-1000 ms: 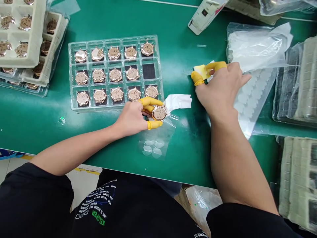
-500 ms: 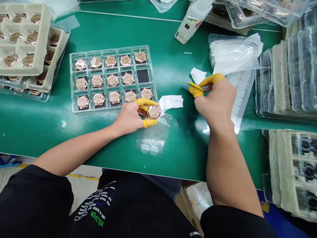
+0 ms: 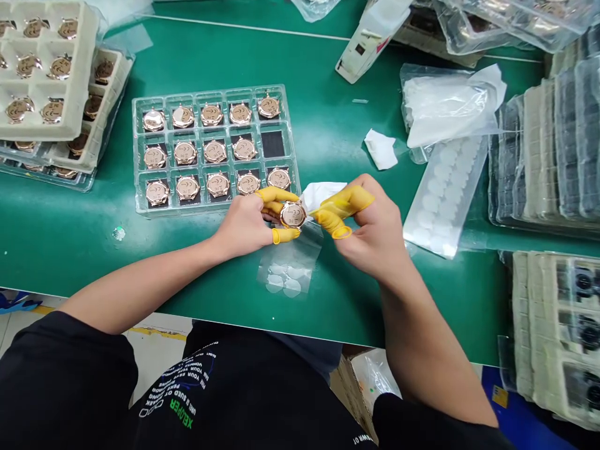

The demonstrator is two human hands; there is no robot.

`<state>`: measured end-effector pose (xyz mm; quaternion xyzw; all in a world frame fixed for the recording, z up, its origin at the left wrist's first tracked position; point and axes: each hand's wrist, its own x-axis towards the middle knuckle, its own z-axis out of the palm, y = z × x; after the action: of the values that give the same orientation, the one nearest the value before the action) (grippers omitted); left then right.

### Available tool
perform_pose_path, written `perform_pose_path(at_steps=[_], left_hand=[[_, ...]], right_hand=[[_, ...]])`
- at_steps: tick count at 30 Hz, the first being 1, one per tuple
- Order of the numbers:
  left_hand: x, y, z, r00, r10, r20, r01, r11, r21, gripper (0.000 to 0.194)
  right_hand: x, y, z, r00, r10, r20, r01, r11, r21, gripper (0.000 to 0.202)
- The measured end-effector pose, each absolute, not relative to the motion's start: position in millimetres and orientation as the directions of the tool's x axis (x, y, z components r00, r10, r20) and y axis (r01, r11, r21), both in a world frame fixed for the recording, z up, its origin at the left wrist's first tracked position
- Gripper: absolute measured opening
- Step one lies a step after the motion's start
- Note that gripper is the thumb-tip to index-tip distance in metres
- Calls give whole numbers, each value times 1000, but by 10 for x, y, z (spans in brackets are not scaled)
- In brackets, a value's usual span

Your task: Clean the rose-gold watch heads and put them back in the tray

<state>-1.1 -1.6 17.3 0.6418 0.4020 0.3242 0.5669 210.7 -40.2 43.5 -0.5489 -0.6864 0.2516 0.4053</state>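
Note:
My left hand [image 3: 253,222], with yellow finger cots, grips a round rose-gold watch case [image 3: 293,214] by its edges, its marked back facing up. My right hand [image 3: 363,222], also in yellow finger cots, is closed in a pinch at the right edge of the case. A small pale tip shows at those fingertips; what it belongs to is unclear. Behind the right fingers lies a white wipe [image 3: 323,192], partly hidden. Below the hands is a clear film sheet [image 3: 288,272] with round pieces. A clear tray [image 3: 216,205] of similar watch cases stands behind my left hand, one compartment without a case.
Stacked trays of watch cases [image 3: 42,128] stand at the left. On the right are a sheet of round stickers [image 3: 445,194], a bag of white wipes [image 3: 445,106], a crumpled white piece [image 3: 381,149] and stacked trays [image 3: 539,156]. A white device [image 3: 359,53] lies at the back.
My right hand has moved left and toward me, from beside the crumpled white piece to the watch case. My left hand holds the case in nearly the same spot.

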Motion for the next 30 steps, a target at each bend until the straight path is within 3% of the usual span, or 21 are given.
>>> perform_pose_path(at_steps=[2, 6, 8, 11, 18, 21, 25, 30], left_hand=[[-12, -21, 170, 472, 881, -25, 149, -52, 987, 50], [-17, -13, 160, 491, 871, -13, 180, -87, 980, 49], [-22, -10, 158, 490, 871, -21, 201, -90, 976, 50], [-30, -18, 151, 490, 872, -15, 228, -112, 967, 51], [-26, -14, 132, 482, 876, -22, 193, -81, 978, 51], [-20, -15, 138, 463, 886, -28, 184, -65, 981, 53], [-24, -31, 137, 463, 886, -16, 182, -78, 980, 51], [-29, -42, 117, 471, 882, -28, 207, -80, 975, 51]], right_hand=[[2069, -415, 410, -184, 907, 379, 669, 398, -628, 5], [2024, -427, 353, -297, 890, 346, 755, 441, -485, 32], [2000, -425, 326, -289, 890, 352, 791, 429, -436, 33], [1944, -409, 277, -240, 877, 416, 812, 416, -409, 27], [1827, -333, 164, -88, 819, 566, 760, 423, -494, 25], [1873, -330, 205, -162, 775, 611, 738, 506, -446, 29], [1904, -358, 252, -345, 697, 629, 722, 625, -297, 26], [1746, -352, 208, -332, 676, 658, 772, 596, -223, 25]])
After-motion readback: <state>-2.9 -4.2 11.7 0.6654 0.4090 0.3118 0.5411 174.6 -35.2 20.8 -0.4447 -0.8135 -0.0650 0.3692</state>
